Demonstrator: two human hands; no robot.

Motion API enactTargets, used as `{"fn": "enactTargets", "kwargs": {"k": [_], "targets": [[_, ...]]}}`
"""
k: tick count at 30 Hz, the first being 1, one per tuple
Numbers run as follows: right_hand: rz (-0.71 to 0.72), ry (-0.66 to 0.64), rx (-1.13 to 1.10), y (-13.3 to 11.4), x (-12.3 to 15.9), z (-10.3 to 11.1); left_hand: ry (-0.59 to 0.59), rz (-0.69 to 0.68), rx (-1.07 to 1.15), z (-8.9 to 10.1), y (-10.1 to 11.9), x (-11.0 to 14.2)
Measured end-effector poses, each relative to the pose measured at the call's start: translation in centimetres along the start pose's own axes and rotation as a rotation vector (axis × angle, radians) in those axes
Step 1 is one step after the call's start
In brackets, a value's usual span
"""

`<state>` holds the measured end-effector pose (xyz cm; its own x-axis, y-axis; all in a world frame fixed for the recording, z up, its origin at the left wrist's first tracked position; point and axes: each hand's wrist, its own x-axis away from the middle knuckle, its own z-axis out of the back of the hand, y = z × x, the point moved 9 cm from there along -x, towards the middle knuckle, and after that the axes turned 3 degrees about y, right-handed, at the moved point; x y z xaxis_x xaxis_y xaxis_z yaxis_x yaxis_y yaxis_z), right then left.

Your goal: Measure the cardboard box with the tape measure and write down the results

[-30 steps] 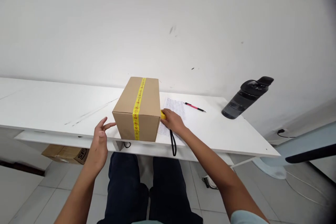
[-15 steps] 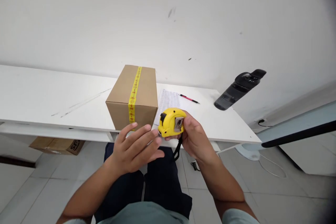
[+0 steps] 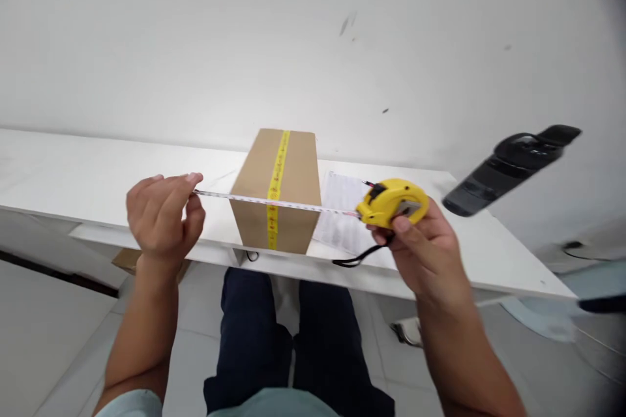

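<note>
My right hand (image 3: 430,251) grips a yellow tape measure (image 3: 394,203), its black wrist strap (image 3: 359,257) dangling below. A white blade (image 3: 298,206) runs out of the case to the left. Its free end is pinched between the fingertips of my left hand (image 3: 163,212). The blade passes in front of a brown cardboard box (image 3: 283,169) near its front top edge; whether it touches the box I cannot tell. Yellow printed tape (image 3: 280,159) runs over the box's top and down its front face.
The box stands on a white desk (image 3: 73,169) against a wall. A paper sheet (image 3: 342,195) lies right of it, with a pen (image 3: 368,183) mostly behind the tape case. A dark bottle (image 3: 503,172) stands at the right. Another carton (image 3: 128,259) sits beneath the desk.
My hands have moved apart, left hand leftward and right hand rightward, drawing the blade out of the case. My left fingers have closed on its end. The view has shifted a little.
</note>
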<state>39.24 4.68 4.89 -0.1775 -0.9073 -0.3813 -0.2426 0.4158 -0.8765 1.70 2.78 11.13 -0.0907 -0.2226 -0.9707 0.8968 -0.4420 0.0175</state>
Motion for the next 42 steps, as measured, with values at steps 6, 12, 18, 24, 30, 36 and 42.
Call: {"fn": "enactTargets", "kwargs": {"k": [6,12,18,24,30,36,42], "targets": [[0.084,0.070,0.102,1.7,-2.8,2.2,-0.164,0.173,0.053,-2.8,-7.7,-0.6],[0.074,0.001,0.247,3.9,-3.3,1.6,-0.219,0.151,0.110,-2.7,-6.6,1.9],[0.094,-0.036,0.296,3.4,-3.7,1.1,-0.176,0.149,0.103,-2.5,-6.7,2.9],[0.083,-0.062,0.344,3.7,-3.8,1.1,-0.177,0.146,0.132,-2.9,-6.4,4.2],[0.073,-0.092,0.350,3.9,-3.8,-0.5,-0.247,0.126,0.192,-2.8,-4.5,4.3],[0.090,-0.115,0.335,3.8,-3.7,-2.4,-0.316,0.090,0.249,-3.5,-1.6,3.4],[0.090,-0.108,0.325,3.7,-3.5,-2.5,-0.376,0.051,0.367,-5.9,2.6,3.9]]}}
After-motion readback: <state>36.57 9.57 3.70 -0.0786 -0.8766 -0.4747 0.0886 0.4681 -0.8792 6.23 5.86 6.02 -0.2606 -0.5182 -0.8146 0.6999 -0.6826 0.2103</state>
